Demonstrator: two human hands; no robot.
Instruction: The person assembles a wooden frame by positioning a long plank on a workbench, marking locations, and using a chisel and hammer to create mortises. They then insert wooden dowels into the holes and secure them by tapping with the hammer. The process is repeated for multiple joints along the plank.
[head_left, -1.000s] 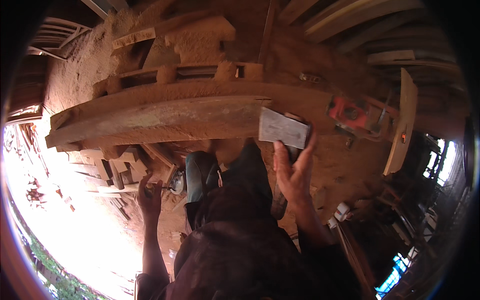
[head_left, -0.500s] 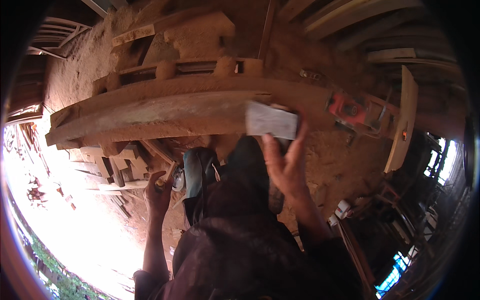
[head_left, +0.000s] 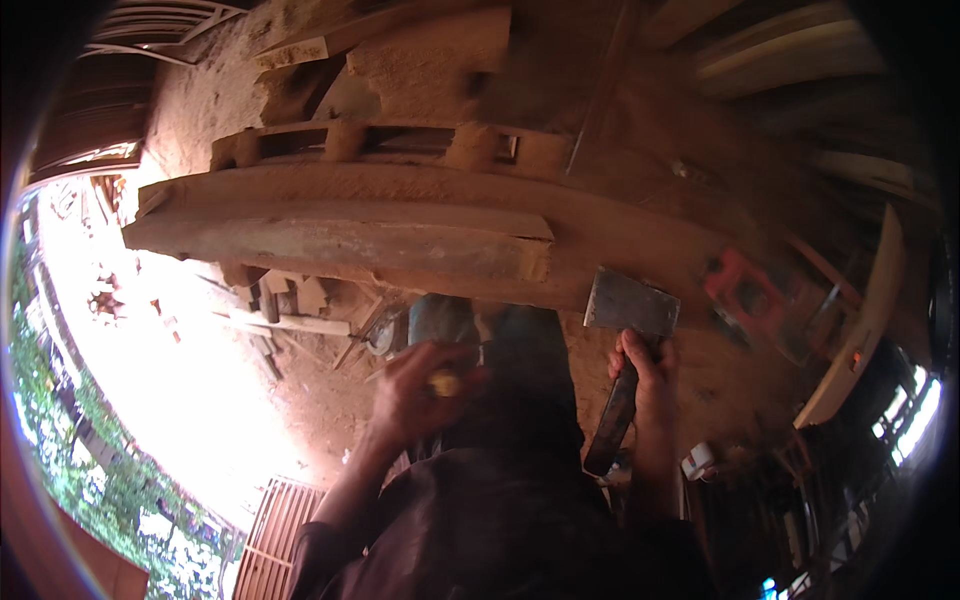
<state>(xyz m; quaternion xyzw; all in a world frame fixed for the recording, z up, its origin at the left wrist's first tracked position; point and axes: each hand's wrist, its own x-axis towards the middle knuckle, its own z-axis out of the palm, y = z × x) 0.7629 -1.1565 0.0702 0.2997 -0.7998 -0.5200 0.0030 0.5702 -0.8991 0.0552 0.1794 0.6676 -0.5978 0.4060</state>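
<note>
My right hand point(head_left: 648, 365) is closed around the neck of a broad-bladed hand tool. Its grey, flat, nearly rectangular blade point(head_left: 632, 303) points away from me, beside the near edge of the bench. The dark handle point(head_left: 612, 425) slants down below my fingers. My left hand point(head_left: 415, 390), smeared by motion, is curled over my lap around a small thing with a round yellowish end point(head_left: 443, 382); the rest of it is hidden. Ahead of both hands a long, rough timber point(head_left: 350, 240) lies lengthwise on the dusty bench, its cut end towards the right.
A red power tool point(head_left: 748, 288) rests at the bench's right part, near an upright pale board point(head_left: 855, 330). Behind the timber runs a piece with rectangular slots point(head_left: 400, 142). Offcuts point(head_left: 285, 300) lie on the ground to the left; a white container point(head_left: 699, 461) stands at the lower right.
My right hand has moved right and nearer to me, and the tool has turned so its handle shows. My left hand has come right, over my lap. The whole view has shifted.
</note>
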